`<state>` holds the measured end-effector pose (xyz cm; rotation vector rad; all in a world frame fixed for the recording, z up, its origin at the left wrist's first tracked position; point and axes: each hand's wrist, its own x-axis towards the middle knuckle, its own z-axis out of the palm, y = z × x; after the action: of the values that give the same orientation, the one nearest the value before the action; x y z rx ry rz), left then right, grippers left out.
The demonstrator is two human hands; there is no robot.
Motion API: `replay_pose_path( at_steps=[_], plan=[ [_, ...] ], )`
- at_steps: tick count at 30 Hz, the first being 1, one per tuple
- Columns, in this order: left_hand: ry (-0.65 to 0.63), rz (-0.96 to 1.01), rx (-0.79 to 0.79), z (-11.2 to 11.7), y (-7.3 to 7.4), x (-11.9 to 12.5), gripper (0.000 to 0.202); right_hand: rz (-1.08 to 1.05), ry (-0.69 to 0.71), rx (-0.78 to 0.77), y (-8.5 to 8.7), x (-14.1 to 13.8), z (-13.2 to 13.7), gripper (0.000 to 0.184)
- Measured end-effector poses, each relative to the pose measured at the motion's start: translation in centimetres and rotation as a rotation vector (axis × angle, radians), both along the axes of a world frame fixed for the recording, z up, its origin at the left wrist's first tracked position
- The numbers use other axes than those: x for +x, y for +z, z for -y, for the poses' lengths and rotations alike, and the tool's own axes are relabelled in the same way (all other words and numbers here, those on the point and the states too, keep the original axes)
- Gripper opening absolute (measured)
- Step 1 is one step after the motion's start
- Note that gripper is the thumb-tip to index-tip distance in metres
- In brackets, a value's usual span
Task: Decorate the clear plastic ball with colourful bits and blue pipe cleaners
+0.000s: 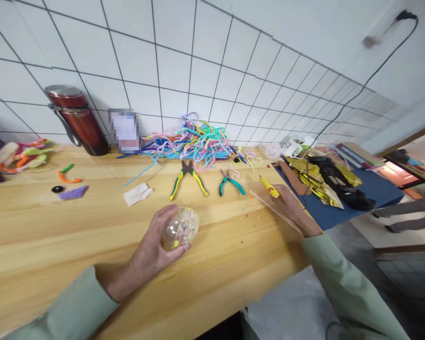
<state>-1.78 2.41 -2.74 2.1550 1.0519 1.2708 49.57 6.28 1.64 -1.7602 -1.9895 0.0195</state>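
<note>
My left hand [156,241] is wrapped around a clear plastic ball [180,228] with coloured bits showing on its right side. It holds the ball just over the wooden table. Over the table's right part, my right hand [290,206] grips a yellow hot glue gun [269,187], its tip pointing up and left. A thin pale stick [269,206] runs diagonally beside that hand. Between the hands and the wall lie yellow-and-green pliers [187,179] and smaller teal pliers [231,183], both with handles spread.
A heap of coloured pipe cleaners [201,141] lies against the tiled wall. A red thermos [78,120] stands at left, near a white paper scrap [137,194] and a purple piece [73,192]. Gold foil packaging [313,182] lies at right, where a black cord [354,97] hangs down.
</note>
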Motion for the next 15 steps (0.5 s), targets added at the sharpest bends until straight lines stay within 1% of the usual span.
replay_pose_path(
  at_steps=[2, 4, 6, 8, 10, 12, 15],
  plan=[
    [0.003, 0.000, -0.003, 0.0, 0.0, 0.0, 0.083, 0.034, -0.039, -0.005, -1.1, 1.7, -0.5, 0.036],
    [0.001, -0.002, -0.004, 0.0, 0.0, 0.0, 0.083, 0.070, -0.071, -0.015, -2.1, 2.8, -0.8, 0.038],
    [0.000, -0.005, -0.009, 0.0, -0.1, 0.0, 0.084, 0.097, -0.086, -0.028, -2.8, 3.4, -1.0, 0.040],
    [-0.004, -0.003, -0.018, 0.0, -0.1, 0.0, 0.084, 0.114, -0.076, -0.046, -3.1, 3.8, -1.1, 0.041],
    [-0.011, -0.003, -0.029, 0.1, -0.2, 0.0, 0.085, 0.124, -0.047, -0.066, -3.0, 4.1, -1.2, 0.044],
    [-0.012, -0.003, -0.038, 0.2, -0.1, 0.1, 0.086, 0.132, -0.017, -0.075, -2.5, 4.3, -1.2, 0.046],
    [-0.011, 0.002, -0.042, 0.3, 0.1, 0.3, 0.087, 0.140, 0.007, -0.061, -0.9, 3.9, -1.3, 0.041]
  ],
)
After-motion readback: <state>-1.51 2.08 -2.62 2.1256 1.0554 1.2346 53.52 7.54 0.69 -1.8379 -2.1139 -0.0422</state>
